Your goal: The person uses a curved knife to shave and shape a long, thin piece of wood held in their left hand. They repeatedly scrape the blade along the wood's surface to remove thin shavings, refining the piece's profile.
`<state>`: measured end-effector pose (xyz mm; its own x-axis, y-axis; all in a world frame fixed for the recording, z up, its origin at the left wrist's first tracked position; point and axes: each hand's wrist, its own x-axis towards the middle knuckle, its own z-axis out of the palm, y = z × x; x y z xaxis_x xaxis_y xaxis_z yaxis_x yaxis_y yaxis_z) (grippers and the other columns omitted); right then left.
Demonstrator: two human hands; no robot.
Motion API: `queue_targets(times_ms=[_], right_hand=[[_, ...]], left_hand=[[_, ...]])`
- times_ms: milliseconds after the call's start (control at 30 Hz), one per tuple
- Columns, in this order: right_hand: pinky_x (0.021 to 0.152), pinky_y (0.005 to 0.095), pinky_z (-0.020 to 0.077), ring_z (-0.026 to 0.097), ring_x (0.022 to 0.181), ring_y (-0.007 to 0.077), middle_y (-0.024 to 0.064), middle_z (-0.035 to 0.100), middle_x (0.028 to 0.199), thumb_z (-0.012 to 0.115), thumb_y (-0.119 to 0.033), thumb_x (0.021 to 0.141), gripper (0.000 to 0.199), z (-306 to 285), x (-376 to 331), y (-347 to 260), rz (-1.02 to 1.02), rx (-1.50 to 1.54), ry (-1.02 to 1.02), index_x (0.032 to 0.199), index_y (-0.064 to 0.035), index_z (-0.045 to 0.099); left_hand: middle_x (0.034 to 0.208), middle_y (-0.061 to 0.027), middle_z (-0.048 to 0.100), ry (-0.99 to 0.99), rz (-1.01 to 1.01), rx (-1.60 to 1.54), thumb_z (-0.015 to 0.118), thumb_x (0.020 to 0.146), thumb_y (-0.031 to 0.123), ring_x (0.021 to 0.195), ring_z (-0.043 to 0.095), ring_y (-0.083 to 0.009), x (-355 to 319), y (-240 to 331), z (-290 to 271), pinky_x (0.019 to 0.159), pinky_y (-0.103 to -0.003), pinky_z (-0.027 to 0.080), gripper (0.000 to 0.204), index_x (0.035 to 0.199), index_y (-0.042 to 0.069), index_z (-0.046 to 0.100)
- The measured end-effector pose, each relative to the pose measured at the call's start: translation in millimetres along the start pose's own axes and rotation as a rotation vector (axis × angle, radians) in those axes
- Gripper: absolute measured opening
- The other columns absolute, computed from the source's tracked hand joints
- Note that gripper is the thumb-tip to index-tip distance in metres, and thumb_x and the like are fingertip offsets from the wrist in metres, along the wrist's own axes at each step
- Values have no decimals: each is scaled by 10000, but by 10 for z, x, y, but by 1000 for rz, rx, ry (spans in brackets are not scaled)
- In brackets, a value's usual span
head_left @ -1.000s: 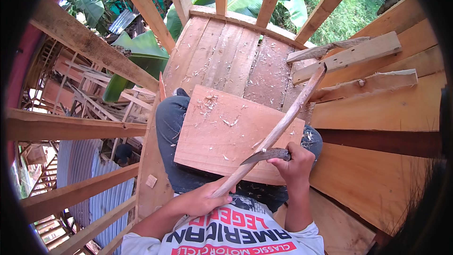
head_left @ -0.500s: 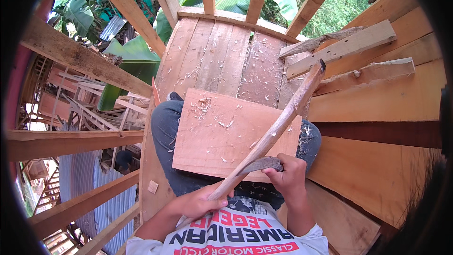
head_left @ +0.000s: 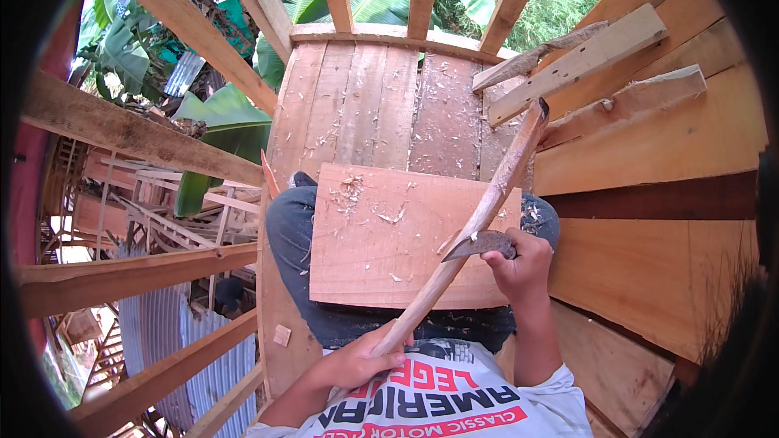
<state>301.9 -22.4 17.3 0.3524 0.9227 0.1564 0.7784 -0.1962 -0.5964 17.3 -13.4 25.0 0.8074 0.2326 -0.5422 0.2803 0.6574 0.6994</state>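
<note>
A long wooden stick (head_left: pixel 485 212), peeled pale along much of its length and dark at its far tip, slants from my lap up to the right. My left hand (head_left: pixel 369 361) is closed around its near end, close to my shirt. In my right hand (head_left: pixel 521 266) is a short curved knife (head_left: pixel 480 245), its handle hidden in my fist. The dark blade lies across the stick, near its middle. Beneath them a flat wooden board (head_left: pixel 365 251) rests across my crossed legs, with pale shavings (head_left: pixel 350 188) scattered on its far left part.
Plank flooring (head_left: pixel 365 105) strewn with shavings extends ahead. Several rough wood pieces (head_left: pixel 580 65) lean at the far right by a plank wall (head_left: pixel 649 170). Wooden railing bars (head_left: pixel 138 276) stand at the left, with corrugated metal sheets (head_left: pixel 215 349) below. A small wood block (head_left: pixel 281 335) lies at my left.
The knife and my right hand have slid up along the stick, away from me. My left hand keeps its hold on the near end. The view has shifted slightly.
</note>
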Motion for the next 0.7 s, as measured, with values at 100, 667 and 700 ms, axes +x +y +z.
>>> queue_targets(times_ms=[100,667,700], right_hand=[[429,353,407,537,438,296,122,480,471,677,-690,630,673,119,-174,-154,-83,59,-64,549,-41,517],[462,386,427,558,492,334,135,512,534,631,-536,796,545,-85,-188,7,-139,104,-63,634,-24,537],[464,388,425,558,497,343,139,518,539,632,-525,802,542,-93,-225,-27,-264,91,-168,642,-15,541]], left_hand=[[806,-23,473,33,8,60,543,919,231,699,442,-80,3,38,-15,643,-239,390,317,1136,29,432],[754,-43,485,14,-65,224,539,914,205,591,491,-91,-26,46,0,543,-254,403,281,1095,19,431],[755,-40,481,18,-60,192,539,914,206,596,487,-86,-31,52,-13,543,-249,401,282,1096,20,430]])
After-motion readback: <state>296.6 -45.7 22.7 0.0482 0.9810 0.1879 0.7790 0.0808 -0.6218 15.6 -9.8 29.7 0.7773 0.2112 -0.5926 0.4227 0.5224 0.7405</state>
